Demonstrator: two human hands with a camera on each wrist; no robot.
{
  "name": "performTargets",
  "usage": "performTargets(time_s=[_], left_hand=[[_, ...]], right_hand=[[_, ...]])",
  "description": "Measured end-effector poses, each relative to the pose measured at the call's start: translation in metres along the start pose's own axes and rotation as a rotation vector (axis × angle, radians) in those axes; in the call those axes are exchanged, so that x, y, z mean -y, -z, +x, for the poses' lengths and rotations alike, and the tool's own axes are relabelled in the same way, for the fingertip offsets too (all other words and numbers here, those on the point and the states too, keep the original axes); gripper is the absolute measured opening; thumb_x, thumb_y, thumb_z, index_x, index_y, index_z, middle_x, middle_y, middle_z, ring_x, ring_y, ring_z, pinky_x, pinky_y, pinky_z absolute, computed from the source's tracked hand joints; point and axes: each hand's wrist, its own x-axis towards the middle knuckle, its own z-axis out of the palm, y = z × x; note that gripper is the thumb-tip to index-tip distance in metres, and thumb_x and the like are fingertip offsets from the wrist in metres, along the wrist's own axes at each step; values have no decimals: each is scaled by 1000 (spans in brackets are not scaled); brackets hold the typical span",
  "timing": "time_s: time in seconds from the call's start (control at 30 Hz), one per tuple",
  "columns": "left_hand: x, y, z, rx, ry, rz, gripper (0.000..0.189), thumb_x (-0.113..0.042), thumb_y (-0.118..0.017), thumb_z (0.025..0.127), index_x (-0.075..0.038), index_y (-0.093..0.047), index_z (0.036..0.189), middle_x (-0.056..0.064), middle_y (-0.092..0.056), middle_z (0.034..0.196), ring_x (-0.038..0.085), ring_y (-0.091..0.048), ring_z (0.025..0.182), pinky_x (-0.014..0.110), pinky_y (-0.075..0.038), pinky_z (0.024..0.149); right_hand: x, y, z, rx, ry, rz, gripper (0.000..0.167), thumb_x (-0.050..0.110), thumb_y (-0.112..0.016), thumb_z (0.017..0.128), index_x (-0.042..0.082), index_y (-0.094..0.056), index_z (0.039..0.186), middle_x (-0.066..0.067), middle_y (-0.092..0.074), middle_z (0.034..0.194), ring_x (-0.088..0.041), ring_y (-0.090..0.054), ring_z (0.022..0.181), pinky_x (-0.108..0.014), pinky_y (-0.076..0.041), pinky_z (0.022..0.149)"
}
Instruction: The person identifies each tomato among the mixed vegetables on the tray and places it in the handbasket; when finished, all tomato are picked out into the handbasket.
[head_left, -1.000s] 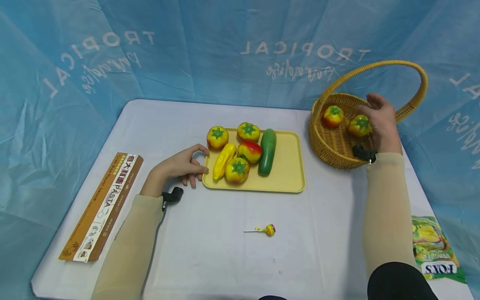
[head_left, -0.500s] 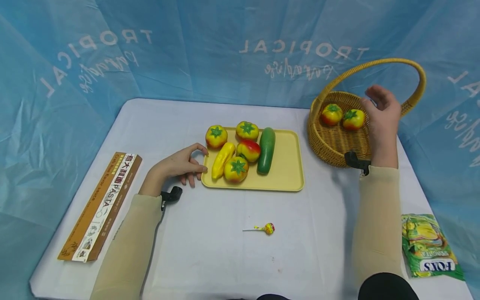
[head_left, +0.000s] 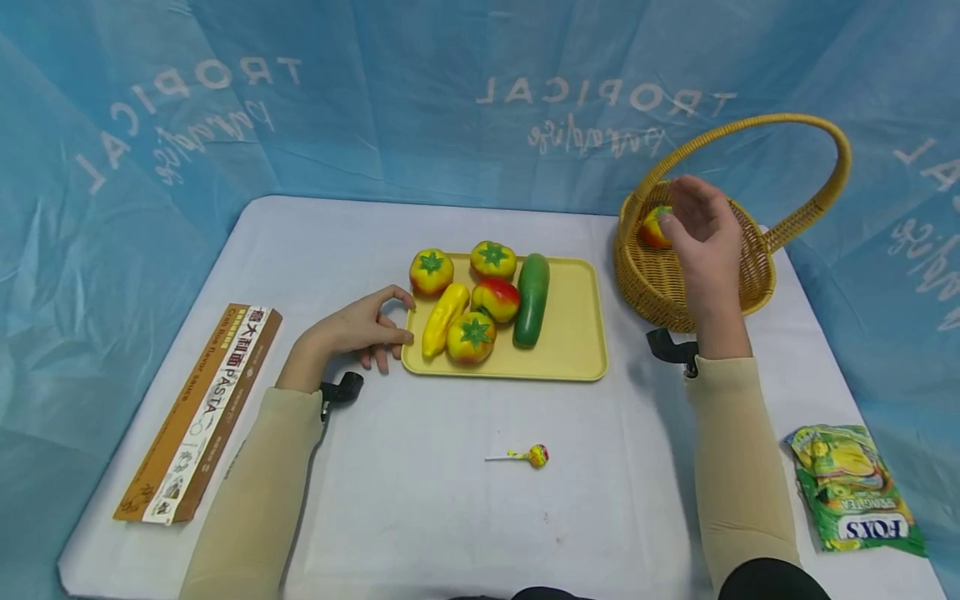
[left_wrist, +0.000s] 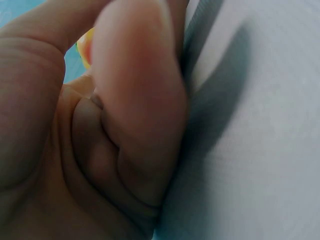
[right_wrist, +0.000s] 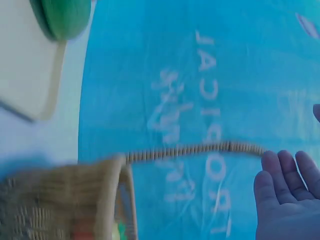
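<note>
Curled fingers of my left hand (head_left: 348,329) hold the left rim of a yellow tray (head_left: 577,325). On that tray lie a yellow banana-like toy fruit (head_left: 444,321), a mango-like fruit (head_left: 497,300), a green cucumber (head_left: 531,302) and three persimmon-like fruits, one of them the front persimmon (head_left: 471,339). My right hand (head_left: 708,242) is over a wicker basket (head_left: 648,292), fingers loosely bent, nothing in them. Behind its thumb shows part of a persimmon in the basket (head_left: 654,229); the rest of the basket's inside is largely hidden by the hand.
The basket's tall handle (head_left: 836,158) arches behind and right of my right hand. A lollipop (head_left: 536,456) lies in front of the tray. At far left is a long pasta box (head_left: 202,417); a green FOX'S bag (head_left: 858,492) lies at right. Blue cloth hangs behind.
My right hand has let go of a persimmon, left in the basket, and swung left across the basket, now covering that fruit. The left hand and tray have stayed put.
</note>
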Motion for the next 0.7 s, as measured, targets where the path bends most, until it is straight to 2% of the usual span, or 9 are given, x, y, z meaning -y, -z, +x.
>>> performTargets(time_s=[0.17, 0.27, 0.5, 0.7], left_hand=[[0, 1, 0, 2, -6, 3, 59, -36, -75, 100, -22, -38, 144, 10, -77, 83, 28, -74, 59, 33, -56, 49], [-1, 1, 0, 2, -3, 5, 59, -36, -75, 100, -22, -38, 144, 10, -77, 83, 28, -74, 59, 33, -57, 49], [-1, 1, -1, -3, 0, 5, 59, -36, -75, 100, -22, -38, 144, 10, -77, 83, 28, -74, 59, 32, -56, 49], [0, 0, -2, 2, -8, 0, 57, -34, -74, 101, -21, -38, 144, 10, -77, 83, 28, -74, 58, 33, -56, 49]], right_hand=[[2, -24, -9, 137, 48, 14, 49, -1, -70, 98, 6, -58, 146, -6, -60, 145, -21, -53, 143, -39, -35, 129], [0, -39, -16, 207, 44, -34, 51, -1, -69, 99, 6, -57, 147, -6, -60, 148, -19, -53, 143, -42, -35, 129], [-17, -71, -28, 394, 38, -101, 54, -1, -68, 100, 4, -52, 151, -17, -53, 155, -25, -48, 150, -46, -33, 130], [-34, -91, -39, 528, 9, -189, 59, 6, -72, 100, 10, -49, 154, -13, -51, 159, -26, -47, 151, -46, -32, 131]])
